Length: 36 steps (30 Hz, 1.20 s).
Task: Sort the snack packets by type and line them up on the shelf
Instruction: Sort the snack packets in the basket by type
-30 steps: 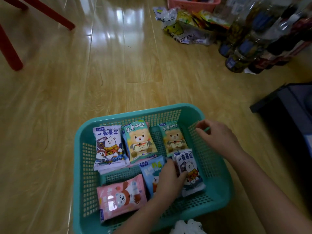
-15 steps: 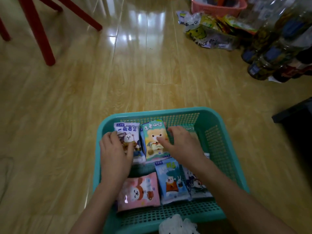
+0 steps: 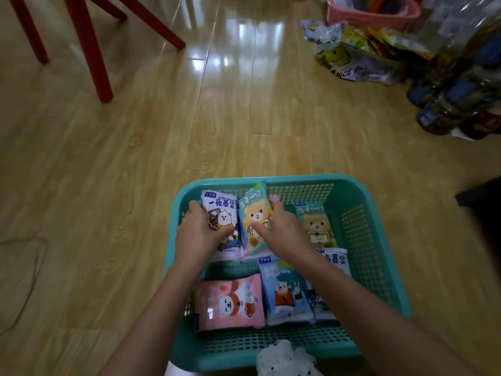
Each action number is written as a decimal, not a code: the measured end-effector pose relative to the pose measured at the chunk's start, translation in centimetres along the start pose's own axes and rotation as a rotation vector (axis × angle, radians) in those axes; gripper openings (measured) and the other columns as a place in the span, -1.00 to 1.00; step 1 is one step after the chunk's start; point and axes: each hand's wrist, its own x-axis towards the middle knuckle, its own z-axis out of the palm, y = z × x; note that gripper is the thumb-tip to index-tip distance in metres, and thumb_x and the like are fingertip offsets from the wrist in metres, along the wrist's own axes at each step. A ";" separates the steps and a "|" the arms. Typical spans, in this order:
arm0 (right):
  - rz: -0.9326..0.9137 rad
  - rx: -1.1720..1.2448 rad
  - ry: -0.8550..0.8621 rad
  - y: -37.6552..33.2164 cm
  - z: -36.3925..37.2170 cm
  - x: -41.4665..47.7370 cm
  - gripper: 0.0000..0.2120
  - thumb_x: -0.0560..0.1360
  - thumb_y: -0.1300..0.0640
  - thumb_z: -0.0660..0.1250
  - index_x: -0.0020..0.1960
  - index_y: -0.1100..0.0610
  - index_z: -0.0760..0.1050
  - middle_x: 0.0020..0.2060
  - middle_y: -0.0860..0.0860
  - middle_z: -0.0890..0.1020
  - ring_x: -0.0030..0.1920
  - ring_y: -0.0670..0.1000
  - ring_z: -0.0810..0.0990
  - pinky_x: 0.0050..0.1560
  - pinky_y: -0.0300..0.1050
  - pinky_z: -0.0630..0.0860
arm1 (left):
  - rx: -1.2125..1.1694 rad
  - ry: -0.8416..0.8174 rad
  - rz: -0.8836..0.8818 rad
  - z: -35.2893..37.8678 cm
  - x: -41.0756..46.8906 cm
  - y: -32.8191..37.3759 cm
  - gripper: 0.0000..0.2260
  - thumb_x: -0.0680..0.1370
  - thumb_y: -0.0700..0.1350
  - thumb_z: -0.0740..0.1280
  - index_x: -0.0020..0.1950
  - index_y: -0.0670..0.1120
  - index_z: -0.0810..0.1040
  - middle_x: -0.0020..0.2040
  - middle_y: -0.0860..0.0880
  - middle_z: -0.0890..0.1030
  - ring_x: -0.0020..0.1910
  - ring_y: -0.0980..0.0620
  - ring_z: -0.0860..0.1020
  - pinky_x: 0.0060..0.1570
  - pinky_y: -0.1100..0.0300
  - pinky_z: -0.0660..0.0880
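While both arms reach forward into the teal basket (image 3: 352, 181), each hand grips one packet at its far side
Left hand (image 3: 200, 237) curls its fingers round the left edge of the white bear packet (image 3: 221, 213), thumb on its face; right hand (image 3: 284, 232) pinches the teal bear packet (image 3: 253, 213) just beside it, thumb on the front, fingers behind its right edge. Red chair legs (image 3: 89, 50) stand far left; a plastic bag of snacks (image 3: 349, 58), a pink basket (image 3: 371, 14) and dark bottles (image 3: 455, 99) sit far right, well apart from the hands. Also in the teal basket: a second teal packet (image 3: 315, 223) at right, another white packet (image 3: 336, 260) partly under the right forearm, a blue packet (image 3: 284, 291) and a pink packet (image 3: 230, 305) nearest
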 end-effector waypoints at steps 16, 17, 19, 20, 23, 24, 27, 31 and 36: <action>0.260 0.302 0.031 9.7 -5.1 -1.5 -0.61 0.58 -0.06 0.16 0.26 0.20 0.37 0.16 0.11 0.53 0.13 0.08 0.50 0.01 -0.09 0.41 | -0.692 -0.380 -0.086 0.6 -6.8 3.0 -0.65 0.54 0.03 0.30 0.30 0.14 0.35 0.34 0.18 0.41 0.33 0.15 0.41 0.23 0.19 0.38; 0.274 0.280 0.032 9.7 -5.1 -0.9 -0.59 0.58 -0.06 0.15 0.28 0.21 0.35 0.19 0.13 0.51 0.16 0.10 0.49 0.03 -0.09 0.41 | -0.697 -0.402 -0.113 0.8 -7.1 3.1 -0.48 0.54 0.05 0.29 0.46 0.11 0.19 0.45 0.20 0.22 0.44 0.12 0.25 0.36 0.13 0.27; 0.298 0.164 0.027 9.8 -4.9 0.1 -0.56 0.59 -0.06 0.13 0.29 0.26 0.31 0.18 0.17 0.51 0.16 0.15 0.50 0.00 -0.06 0.42 | -0.758 -0.433 -0.177 1.2 -7.5 3.3 -0.33 0.56 0.06 0.25 0.55 0.05 -0.05 0.54 0.18 0.01 0.52 0.11 0.08 0.43 0.09 0.14; 0.312 0.076 0.031 9.9 -4.7 0.4 -0.56 0.59 -0.06 0.12 0.27 0.27 0.31 0.15 0.18 0.52 0.11 0.16 0.52 -0.05 -0.05 0.42 | -0.794 -0.459 -0.204 1.5 -7.6 3.2 -0.33 0.57 0.05 0.23 0.55 0.05 -0.09 0.55 0.16 -0.02 0.52 0.11 0.06 0.43 0.08 0.13; 0.329 -0.142 0.112 10.1 -4.3 0.6 -0.55 0.57 -0.11 0.14 0.20 0.26 0.36 0.10 0.18 0.53 0.07 0.17 0.52 -0.08 -0.05 0.41 | -0.782 -0.504 -0.256 2.3 -7.9 3.3 -0.44 0.61 0.02 0.14 0.56 0.01 -0.03 0.55 0.12 0.04 0.52 0.01 0.13 0.42 -0.01 0.16; 0.326 -0.175 0.141 10.1 -4.3 0.4 -0.54 0.56 -0.12 0.15 0.20 0.26 0.37 0.12 0.17 0.52 0.09 0.17 0.51 -0.02 -0.02 0.42 | -0.746 -0.514 -0.261 2.8 -8.1 3.2 -0.48 0.62 -0.01 0.11 0.55 -0.04 0.02 0.55 0.04 0.10 0.50 -0.07 0.17 0.41 -0.08 0.19; 0.296 -0.166 0.193 9.7 -4.9 -0.3 -0.47 0.54 -0.12 0.20 0.33 0.23 0.29 0.25 0.15 0.41 0.22 0.15 0.44 0.18 0.03 0.41 | -0.693 -0.592 -0.217 4.0 -9.1 3.6 -0.54 0.58 0.03 0.11 0.49 0.04 0.18 0.46 -0.13 0.30 0.38 -0.18 0.34 0.34 -0.19 0.31; 0.231 -0.072 0.270 9.7 -6.6 -2.2 -0.58 0.56 -0.09 0.17 0.32 0.13 0.32 0.21 0.03 0.46 0.13 0.04 0.49 0.09 -0.05 0.47 | -0.672 -0.800 -0.103 6.1 -10.6 4.9 -0.63 0.63 0.07 0.10 0.42 0.03 0.21 0.39 0.14 0.37 0.33 0.15 0.39 0.31 0.14 0.39; 0.207 -0.091 0.265 9.9 -9.2 -4.4 -0.77 0.55 -0.03 0.23 0.12 0.04 0.52 -0.01 -0.03 0.64 -0.05 0.00 0.59 -0.03 -0.03 0.56 | -0.583 -0.838 0.037 9.0 -10.9 6.9 -0.92 0.60 -0.05 0.21 0.04 -0.02 0.36 0.13 -0.15 0.52 0.11 -0.07 0.53 0.14 -0.02 0.51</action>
